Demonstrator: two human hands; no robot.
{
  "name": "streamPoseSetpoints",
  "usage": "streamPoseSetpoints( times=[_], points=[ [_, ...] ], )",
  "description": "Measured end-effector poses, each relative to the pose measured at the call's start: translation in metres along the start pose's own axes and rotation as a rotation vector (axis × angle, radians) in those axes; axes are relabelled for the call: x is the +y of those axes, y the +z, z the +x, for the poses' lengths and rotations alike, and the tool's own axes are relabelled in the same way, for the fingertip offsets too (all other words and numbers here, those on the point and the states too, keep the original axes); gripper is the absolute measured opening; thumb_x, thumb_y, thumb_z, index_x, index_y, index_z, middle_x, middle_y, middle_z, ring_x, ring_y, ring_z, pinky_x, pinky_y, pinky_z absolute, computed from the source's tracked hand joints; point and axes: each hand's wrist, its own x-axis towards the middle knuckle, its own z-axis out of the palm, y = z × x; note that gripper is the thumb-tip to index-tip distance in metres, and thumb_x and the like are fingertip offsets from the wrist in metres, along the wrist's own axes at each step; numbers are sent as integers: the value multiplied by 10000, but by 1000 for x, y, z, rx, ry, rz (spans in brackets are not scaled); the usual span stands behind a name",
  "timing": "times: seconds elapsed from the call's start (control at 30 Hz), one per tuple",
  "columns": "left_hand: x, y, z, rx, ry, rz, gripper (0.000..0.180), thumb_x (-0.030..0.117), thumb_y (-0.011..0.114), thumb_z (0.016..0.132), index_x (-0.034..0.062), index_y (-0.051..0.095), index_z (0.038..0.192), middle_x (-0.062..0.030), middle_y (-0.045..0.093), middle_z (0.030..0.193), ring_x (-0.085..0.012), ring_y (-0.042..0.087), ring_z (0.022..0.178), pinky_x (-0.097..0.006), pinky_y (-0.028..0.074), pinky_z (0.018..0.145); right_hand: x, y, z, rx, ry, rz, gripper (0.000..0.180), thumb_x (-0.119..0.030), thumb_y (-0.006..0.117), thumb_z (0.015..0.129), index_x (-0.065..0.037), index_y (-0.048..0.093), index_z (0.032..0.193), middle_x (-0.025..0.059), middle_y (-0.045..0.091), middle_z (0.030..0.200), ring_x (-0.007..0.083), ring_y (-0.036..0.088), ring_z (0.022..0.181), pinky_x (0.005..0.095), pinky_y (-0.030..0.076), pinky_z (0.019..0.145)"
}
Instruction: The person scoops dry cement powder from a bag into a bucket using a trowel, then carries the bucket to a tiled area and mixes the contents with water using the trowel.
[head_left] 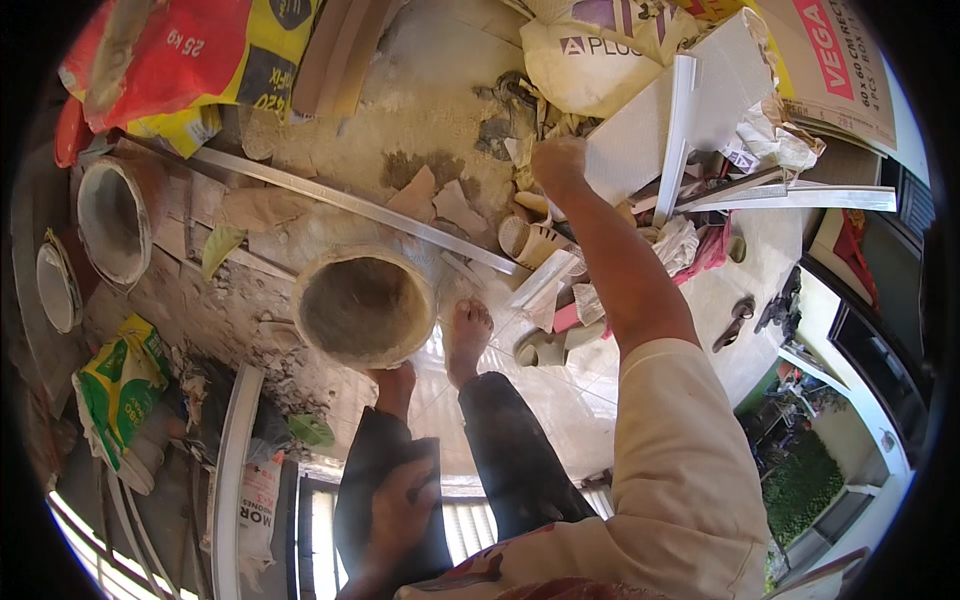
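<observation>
Grey crust lines the rim of the round bucket point(350, 359) just in front of our feet; we see its shaded inside, with a darker patch low in the hollow, but cannot make out whether that is a wet mix or only stain. Two more tubs lie to the left: the larger tub point(88, 215) shows a pale, dusty inside, and the smaller tub point(70, 318) beyond it is too dim for us to read.

Our right hand point(558, 165) is stretched far forward, its grip curled in, just beside the white panel point(640, 125) that slants over the scraps. The fingertips are turned away, so we cannot tell whether they pinch anything or touch the panel. Our left hand point(405, 500) rests at our left leg, fingers bent; it is blurred, and we cannot tell whether its grip is closed on something.

A pale ribbed basket point(530, 242) lies among the scraps near the right forearm, its inside mostly turned from us. The red-and-yellow sack point(180, 65), the cream sack point(600, 75) and the cardboard carton point(850, 95) are all cut off at the top, and what they contain is hidden. The green-and-yellow bag point(125, 385) lies crumpled at left.
</observation>
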Motion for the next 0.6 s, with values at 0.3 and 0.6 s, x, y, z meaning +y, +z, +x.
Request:
streamPoseSetpoints(
  times=[0.3,0.6],
  points=[
    [206,-46,385,271,596,350,382,345,543,1018,-17,632,935,-256,640,905,-431,615,814,-495,464,717,-39,20,-11,134,27,396,241,-197,601,926,-74,801,980,154,782,957,310,757,866,466,583,732],
    [258,28,651,244,595,78,432,334,549,1038,-2,652,1289,-153,696,1270,-273,634,1059,-439,491,916,-109,78,23,410,692,1393,365,-286,621,922,70,674,868,284,709,870,418,721,825,498,571,777]
  ],
)
